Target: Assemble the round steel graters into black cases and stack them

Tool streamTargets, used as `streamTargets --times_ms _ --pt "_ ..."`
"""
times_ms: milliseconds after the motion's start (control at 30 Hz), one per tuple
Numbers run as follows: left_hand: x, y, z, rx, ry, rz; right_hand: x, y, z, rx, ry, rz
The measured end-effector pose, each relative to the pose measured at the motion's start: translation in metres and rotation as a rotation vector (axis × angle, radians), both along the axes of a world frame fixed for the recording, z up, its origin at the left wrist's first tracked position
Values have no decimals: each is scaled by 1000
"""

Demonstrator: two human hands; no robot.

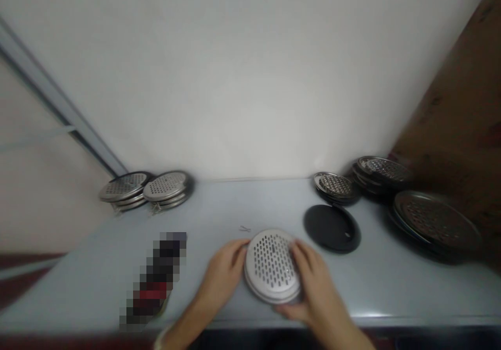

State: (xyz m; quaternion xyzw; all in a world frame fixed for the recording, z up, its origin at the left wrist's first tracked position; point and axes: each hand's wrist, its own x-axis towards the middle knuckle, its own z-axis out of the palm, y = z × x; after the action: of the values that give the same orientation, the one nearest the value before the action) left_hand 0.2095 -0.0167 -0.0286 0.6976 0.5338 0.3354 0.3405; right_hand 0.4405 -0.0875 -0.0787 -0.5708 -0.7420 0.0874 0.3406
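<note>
A round silvery metal cover with rows of slots (273, 264) is held just above the table's front part, its slotted face turned up. My left hand (229, 266) grips its left rim. On the opposite side, my right hand (309, 274) wraps the rim, with fingers on top and thumb beneath the lower edge. A small bent wire piece (245, 229) lies behind the cover on the table. To the right rests a round black shallow lid or dish (332, 228). The underside of the held cover is hidden.
Stacks of perforated round metal pieces stand at the back left (166, 185) and far left (127, 187). More sit at the back right (335, 185), by the brown board (465, 94), and at far right (434, 222). A pixelated dark object (156, 282) lies left on the grey table (219, 204).
</note>
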Motion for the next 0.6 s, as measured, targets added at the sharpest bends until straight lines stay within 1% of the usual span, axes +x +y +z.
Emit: streamTargets --times_ms 67,100,233,367,433,500,600 --pt "1 -1 2 153 164 -5 0 1 -4 10 -12 -1" --pt "1 -1 3 187 218 -11 0 2 -5 8 -21 -3" --pt "5 -1 8 224 326 -52 1 3 -8 -10 -65 0" --pt "12 -1 9 256 461 -64 2 3 -5 -29 -81 -1" --pt "15 -1 5 316 559 -52 3 3 -4 -32 -79 4" --pt "15 -2 -4 409 643 -41 3 3 -3 -24 -79 2" --pt "14 -3 -17 534 715 -49 2 5 -5 -18 -92 0"
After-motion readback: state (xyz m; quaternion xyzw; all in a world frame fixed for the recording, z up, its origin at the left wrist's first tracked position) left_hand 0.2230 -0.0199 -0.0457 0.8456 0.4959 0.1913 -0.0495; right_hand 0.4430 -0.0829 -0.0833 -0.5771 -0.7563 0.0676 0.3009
